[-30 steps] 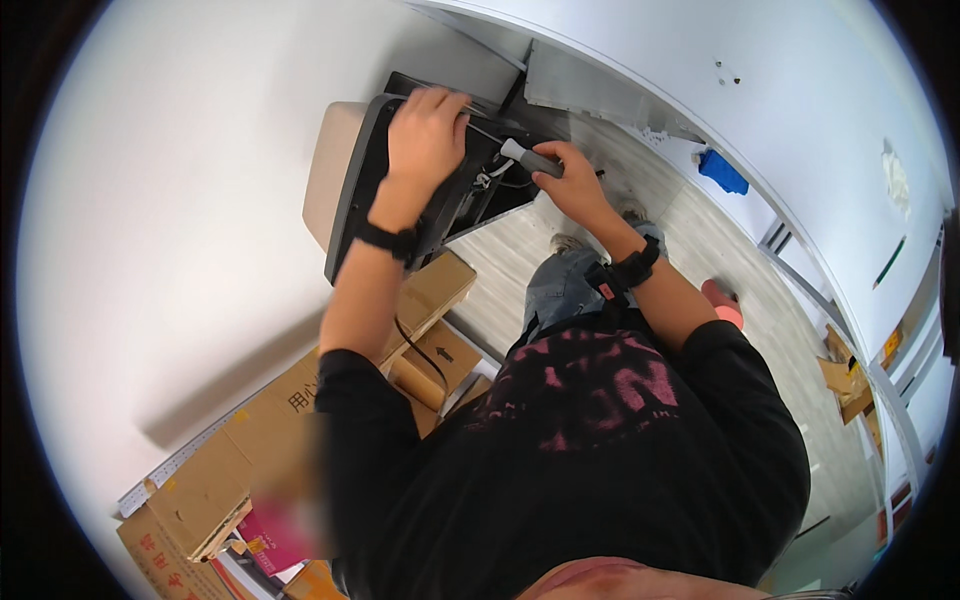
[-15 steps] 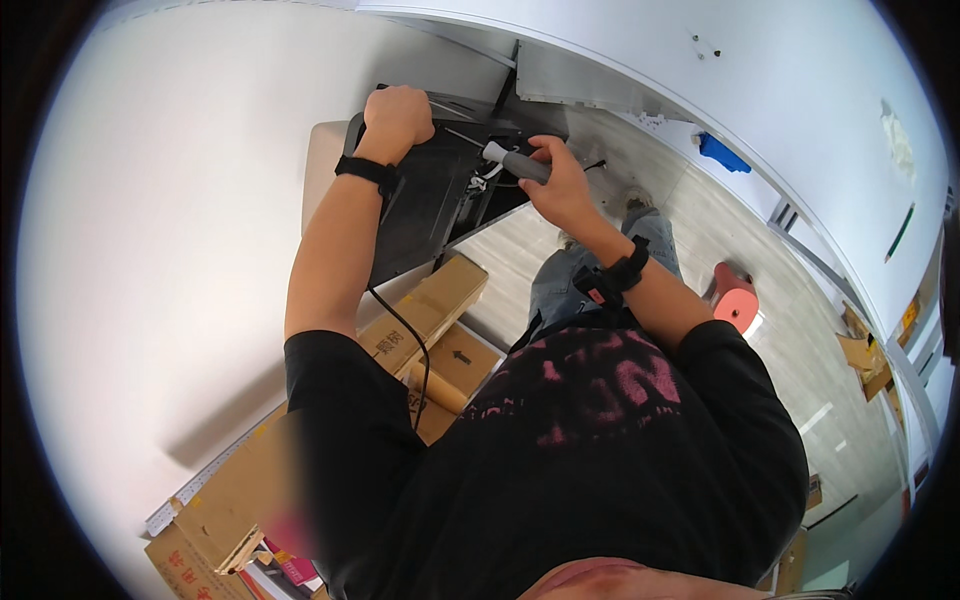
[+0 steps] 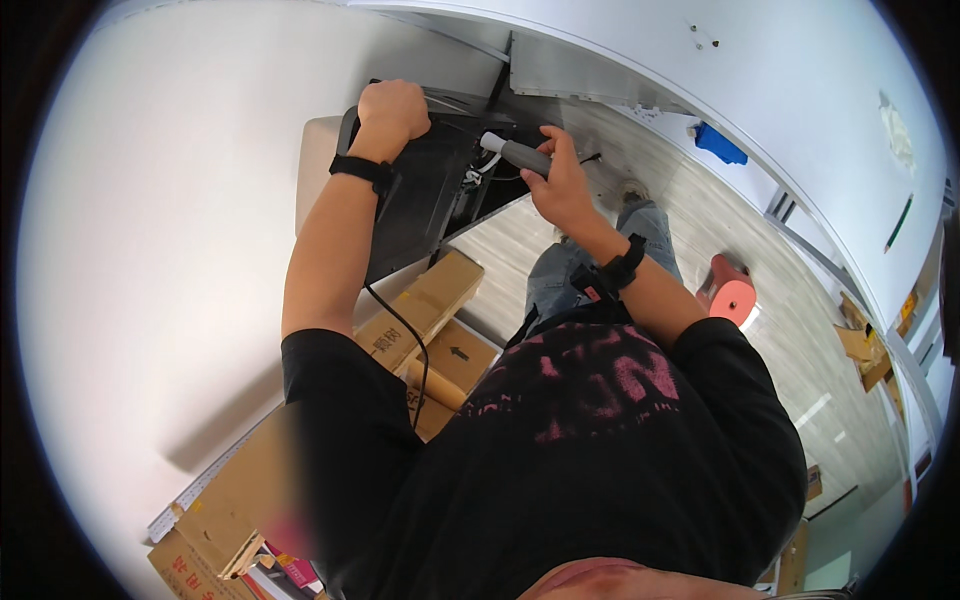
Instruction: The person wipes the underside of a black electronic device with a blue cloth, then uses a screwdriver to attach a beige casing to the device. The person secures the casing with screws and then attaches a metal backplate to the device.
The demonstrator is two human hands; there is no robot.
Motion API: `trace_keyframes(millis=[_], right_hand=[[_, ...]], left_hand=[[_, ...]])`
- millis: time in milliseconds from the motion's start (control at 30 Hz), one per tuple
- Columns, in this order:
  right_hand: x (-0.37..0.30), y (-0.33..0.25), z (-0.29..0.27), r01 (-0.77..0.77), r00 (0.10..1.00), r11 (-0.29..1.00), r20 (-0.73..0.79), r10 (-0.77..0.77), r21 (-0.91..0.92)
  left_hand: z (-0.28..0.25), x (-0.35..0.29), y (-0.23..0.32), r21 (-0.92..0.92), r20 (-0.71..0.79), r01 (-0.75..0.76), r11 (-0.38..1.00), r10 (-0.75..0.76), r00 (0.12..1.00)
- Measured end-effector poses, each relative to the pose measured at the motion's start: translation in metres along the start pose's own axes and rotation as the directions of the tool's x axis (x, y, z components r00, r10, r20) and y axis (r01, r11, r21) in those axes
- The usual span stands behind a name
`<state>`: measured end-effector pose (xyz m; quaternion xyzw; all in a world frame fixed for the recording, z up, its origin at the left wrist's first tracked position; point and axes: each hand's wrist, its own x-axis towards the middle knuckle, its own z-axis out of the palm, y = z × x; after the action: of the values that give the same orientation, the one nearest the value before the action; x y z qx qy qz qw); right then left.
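Observation:
A black boxy appliance with a broad flat panel stands against the white wall. Wires and inner parts show along its right side. My left hand is closed over its far edge, with the fingertips out of sight. In my right hand is a screwdriver with a grey handle and a light collar, held by the handle. It points left toward the appliance's far right part; where its tip meets the casing I cannot tell. A black cord hangs from the appliance's near edge.
Cardboard boxes are stacked on the near side of the appliance. At the right runs a white table bearing small screws and a green pencil. A blue item lies beneath its edge. A pink-red stool-like object stands on the floor.
The screwdriver has shifted slightly in my right hand, whose fingers have loosened and shifted along the handle. My left hand stays on the appliance's edge. The whole view has drifted a little.

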<state>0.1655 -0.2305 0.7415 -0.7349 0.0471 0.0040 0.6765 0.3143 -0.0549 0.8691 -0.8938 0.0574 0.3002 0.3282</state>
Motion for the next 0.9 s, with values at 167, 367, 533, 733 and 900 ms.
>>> trace_keyframes(millis=[167, 367, 533, 733, 900], right_hand=[[0.013, -0.006, -0.007, -0.2, 0.969, 0.979, 0.143, 0.204, -0.038], [0.009, -0.001, -0.002, -0.006, 0.999, 1.0, 0.034, 0.006, 0.01], [0.007, -0.014, -0.006, -0.107, 0.98, 0.972, 0.145, 0.14, -0.209], [0.001, -0.004, 0.004, 0.097, 0.993, 0.989, -0.051, -0.104, -0.111], [0.008, -0.014, -0.003, 0.048, 0.999, 0.996, 0.016, -0.047, -0.079]], left_hand=[[0.007, 0.001, 0.001, -0.007, -0.038, -0.007, 1.0, 0.006, 0.999], [0.007, 0.002, -0.003, -0.01, -0.035, -0.019, 1.0, 0.019, 0.999], [0.009, 0.002, -0.003, -0.009, -0.056, -0.025, 1.0, 0.024, 0.998], [0.008, 0.001, -0.002, 0.0, -0.055, -0.021, 1.0, 0.021, 0.998], [0.008, 0.003, -0.002, -0.004, -0.048, -0.015, 1.0, 0.015, 0.999]])
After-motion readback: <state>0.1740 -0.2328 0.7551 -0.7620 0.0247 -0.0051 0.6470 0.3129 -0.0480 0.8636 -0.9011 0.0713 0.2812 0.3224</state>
